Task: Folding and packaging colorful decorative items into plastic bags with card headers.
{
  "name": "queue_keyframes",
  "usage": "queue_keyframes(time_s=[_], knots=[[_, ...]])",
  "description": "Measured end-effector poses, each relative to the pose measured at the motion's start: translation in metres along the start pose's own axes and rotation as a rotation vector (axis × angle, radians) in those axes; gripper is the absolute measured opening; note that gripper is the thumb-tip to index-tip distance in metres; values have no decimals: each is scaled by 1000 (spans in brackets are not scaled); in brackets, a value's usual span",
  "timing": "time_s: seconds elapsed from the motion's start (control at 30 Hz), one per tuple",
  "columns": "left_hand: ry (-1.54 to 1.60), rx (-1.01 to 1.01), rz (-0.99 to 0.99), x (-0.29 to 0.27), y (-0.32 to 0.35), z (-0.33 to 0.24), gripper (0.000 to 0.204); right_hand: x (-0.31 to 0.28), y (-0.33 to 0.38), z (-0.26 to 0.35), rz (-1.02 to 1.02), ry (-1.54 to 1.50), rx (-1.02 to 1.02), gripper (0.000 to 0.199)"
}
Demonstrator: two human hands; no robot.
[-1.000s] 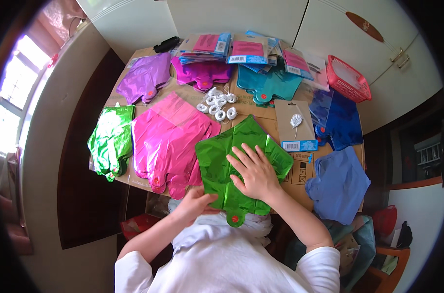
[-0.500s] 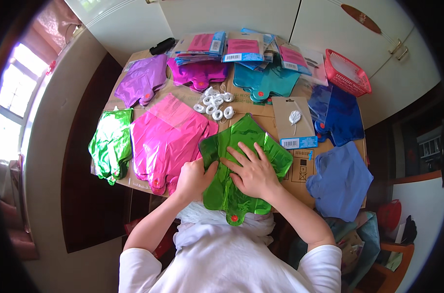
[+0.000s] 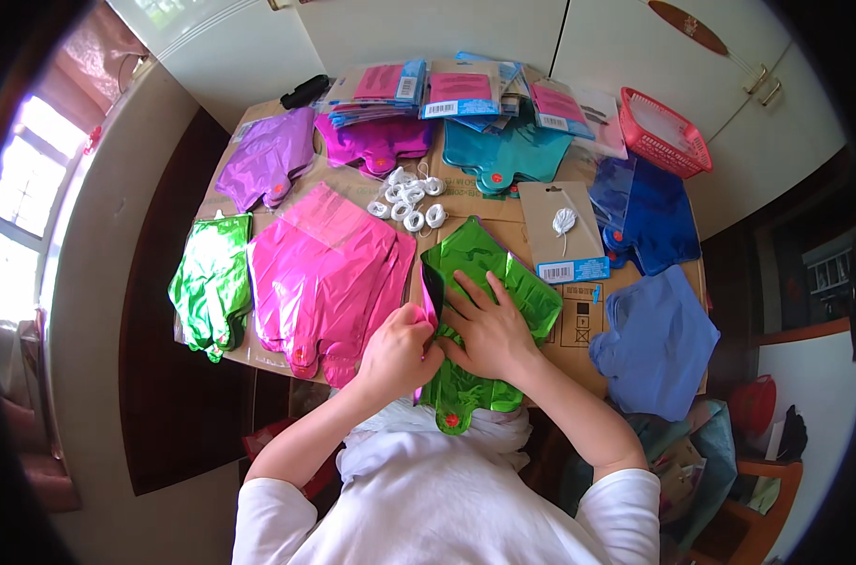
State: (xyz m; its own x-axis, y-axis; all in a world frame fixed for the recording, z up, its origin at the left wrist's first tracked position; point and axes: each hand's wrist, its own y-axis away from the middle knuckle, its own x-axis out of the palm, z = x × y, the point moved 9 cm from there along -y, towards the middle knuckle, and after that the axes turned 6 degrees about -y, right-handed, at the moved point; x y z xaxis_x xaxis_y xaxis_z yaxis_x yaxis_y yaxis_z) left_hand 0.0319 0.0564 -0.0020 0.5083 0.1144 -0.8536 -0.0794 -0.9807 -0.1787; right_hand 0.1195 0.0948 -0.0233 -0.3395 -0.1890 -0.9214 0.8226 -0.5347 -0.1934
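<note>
A shiny green foil balloon [image 3: 525,285] lies flattened in front of me at the table's near edge, its round tab with a red mark pointing toward me. My left hand [image 3: 398,352] is closed on its left side, which is lifted and folded inward; a pink-purple strip of foil shows along the fold. My right hand [image 3: 496,331] lies flat on the green foil, fingers spread, pressing it down. Left of my left hand is a stack of pink foil balloons [image 3: 319,268]. Whatever sits inside the left fingers is partly hidden.
Cardboard covers the table. Around me lie a bright green balloon pile [image 3: 211,282], purple [image 3: 263,160], teal [image 3: 508,151], dark blue [image 3: 659,212] and pale blue balloons [image 3: 656,339]. White string coils [image 3: 409,200], a backing card [image 3: 550,240], stacked packets [image 3: 376,89] and a red basket [image 3: 668,137] stand farther back.
My left hand has moved right, pulling the green balloon's left side up and over toward the middle. My right hand stays spread on the foil.
</note>
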Motion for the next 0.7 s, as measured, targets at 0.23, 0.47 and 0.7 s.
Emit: queue_keyframes(time_s=[0.23,0.47,0.7], knots=[[100,80,-43,6,-1,-11,16,1,0,-1,6,-47,2,39],[167,66,-13,12,4,-1,11,0,1,-2,-30,-68,-18,47],[175,134,29,13,4,-1,7,-7,3,-20,-180,-312,20,51]])
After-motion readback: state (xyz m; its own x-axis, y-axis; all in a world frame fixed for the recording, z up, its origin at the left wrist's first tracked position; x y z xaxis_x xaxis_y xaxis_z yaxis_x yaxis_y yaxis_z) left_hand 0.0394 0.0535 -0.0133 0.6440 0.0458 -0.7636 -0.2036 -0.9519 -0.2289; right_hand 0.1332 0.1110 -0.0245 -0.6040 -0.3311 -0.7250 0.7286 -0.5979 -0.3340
